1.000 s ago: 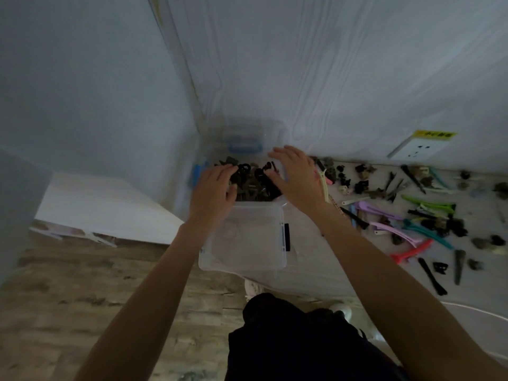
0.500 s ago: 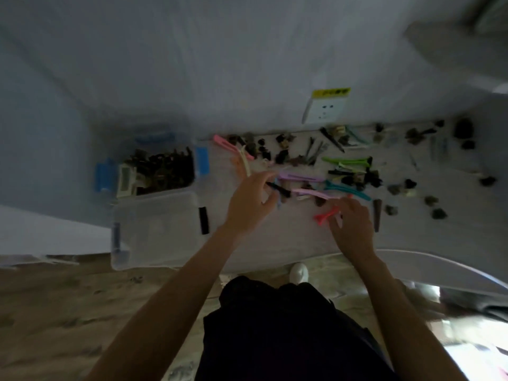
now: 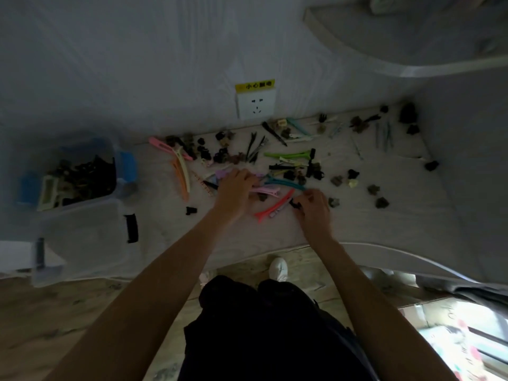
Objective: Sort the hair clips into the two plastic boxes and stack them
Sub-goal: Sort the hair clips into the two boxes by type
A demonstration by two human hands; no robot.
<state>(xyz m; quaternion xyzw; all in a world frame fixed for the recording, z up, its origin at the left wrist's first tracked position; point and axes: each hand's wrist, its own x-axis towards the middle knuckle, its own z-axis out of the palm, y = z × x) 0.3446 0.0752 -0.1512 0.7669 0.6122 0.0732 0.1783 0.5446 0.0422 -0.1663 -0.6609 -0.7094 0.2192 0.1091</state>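
A pale table runs along a white wall with a socket under a yellow label; wooden floor shows below its near edge. Loose clips lie scattered over the middle and right of the table, long coloured ones mixed with small dark claws.

At the left end stand 2 clear boxes. The far box, with blue latches, holds a heap of dark clips. The near box, touching it, has black latches and looks empty.

The left hand reaches into the middle of the scatter, fingers bent down over a purple clip and a pink clip; whether it has hold of either I cannot tell. The right hand sits just right of it, fingers curled, pinching a small black clip at the end of a red clip that lies slanted on the table. A teal clip lies just beyond both hands, a green clip farther back. An orange clip and a cream clip lie side by side between the hands and the boxes, and 1 black claw sits alone near the front.
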